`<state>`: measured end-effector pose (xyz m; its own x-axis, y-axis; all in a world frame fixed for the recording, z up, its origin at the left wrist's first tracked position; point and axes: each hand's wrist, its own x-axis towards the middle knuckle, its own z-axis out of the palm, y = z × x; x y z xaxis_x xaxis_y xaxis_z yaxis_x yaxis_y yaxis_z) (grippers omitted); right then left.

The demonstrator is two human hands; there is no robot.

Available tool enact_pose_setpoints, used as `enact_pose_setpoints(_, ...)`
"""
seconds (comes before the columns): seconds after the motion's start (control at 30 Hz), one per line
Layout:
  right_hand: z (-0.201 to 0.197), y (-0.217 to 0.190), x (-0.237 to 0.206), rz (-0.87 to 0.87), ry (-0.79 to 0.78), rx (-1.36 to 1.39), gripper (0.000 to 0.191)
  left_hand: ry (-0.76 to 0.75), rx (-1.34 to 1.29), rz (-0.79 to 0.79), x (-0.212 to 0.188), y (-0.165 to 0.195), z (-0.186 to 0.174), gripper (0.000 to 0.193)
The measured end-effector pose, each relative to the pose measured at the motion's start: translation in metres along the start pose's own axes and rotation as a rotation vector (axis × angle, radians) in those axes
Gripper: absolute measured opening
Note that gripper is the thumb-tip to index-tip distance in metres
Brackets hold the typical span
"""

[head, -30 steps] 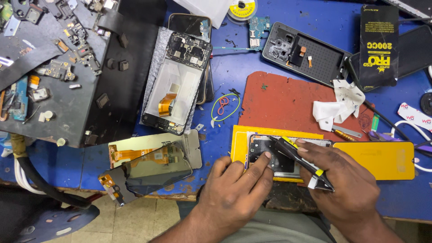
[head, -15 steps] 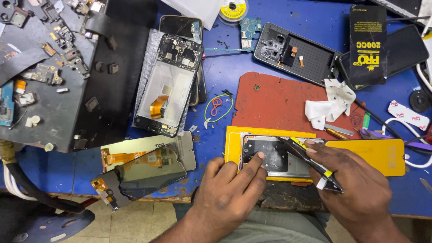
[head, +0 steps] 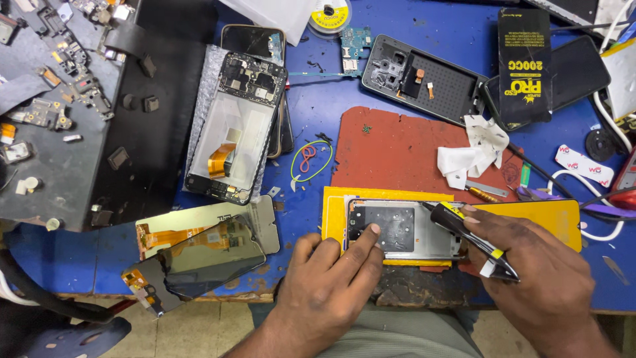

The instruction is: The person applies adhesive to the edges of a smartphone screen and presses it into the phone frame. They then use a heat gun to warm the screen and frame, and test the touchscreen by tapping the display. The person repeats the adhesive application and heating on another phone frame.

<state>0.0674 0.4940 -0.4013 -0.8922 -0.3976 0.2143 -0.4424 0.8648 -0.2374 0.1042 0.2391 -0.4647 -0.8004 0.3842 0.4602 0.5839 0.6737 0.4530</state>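
Since prev frame: left hand (head: 324,292) has slid its index finger further onto the phone frame (head: 404,229); right hand (head: 536,278) and tool barely shifted; view drifted a bit.

L to R:
- Far left: dark tray (head: 73,166) w/ loose small parts, connectors, screws scattered on it.
- Opened phone chassis (head: 235,129) lying face down, board at top, orange flex cable at mid, on blue worktop (head: 318,86). Another dark phone edge sticks out beneath it.
- Below it: two detached display panels (head: 199,248) overlapping, orange flex at left ends, hanging over worktop's near edge.
- Green and red rubber bands (head: 308,159) just right of chassis.
- Left hand: fingers spread, index tip pressing on dark plate of phone frame; holds nothing, pins it down.
- Phone frame lies flat on yellow mat (head: 530,215), near front edge of worktop, between both hands.
- Red mat (head: 397,149) behind yellow one; crumpled white tissue (head: 474,156) on its right part.
- Black back cover (head: 421,76) further back, inside up.
- Right hand: closed round a black tool w/ yellow band (head: 470,238), pen grip, tip at frame's right end.
- Far right: black packet (head: 523,63), white cables, purple-handled tweezers (head: 609,211).
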Motion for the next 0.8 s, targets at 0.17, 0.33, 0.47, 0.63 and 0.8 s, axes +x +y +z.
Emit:
enact_pose_setpoints(0.17,-0.003,0.004,0.000,0.032,0.014,0.003,0.040,0.000,-0.014,0.001,-0.001,0.000,0.001,0.022)
enact_pose_setpoints(0.33,-0.008,0.007,-0.002,0.060,-0.019,-0.079,0.036,0.002,-0.014,-0.004,-0.002,0.000,0.002,0.021)
enact_pose_setpoints(0.47,-0.010,0.009,-0.002,0.019,0.000,-0.100,0.032,-0.003,-0.022,0.001,-0.003,-0.001,0.002,0.021)
enact_pose_setpoints(0.63,-0.015,0.013,0.002,0.060,-0.020,-0.231,0.029,0.002,-0.023,0.008,-0.003,-0.002,0.002,0.021)
enact_pose_setpoints(0.8,-0.017,0.017,0.000,0.187,0.065,-0.107,0.027,0.010,-0.019,0.012,-0.003,-0.003,0.001,0.022)
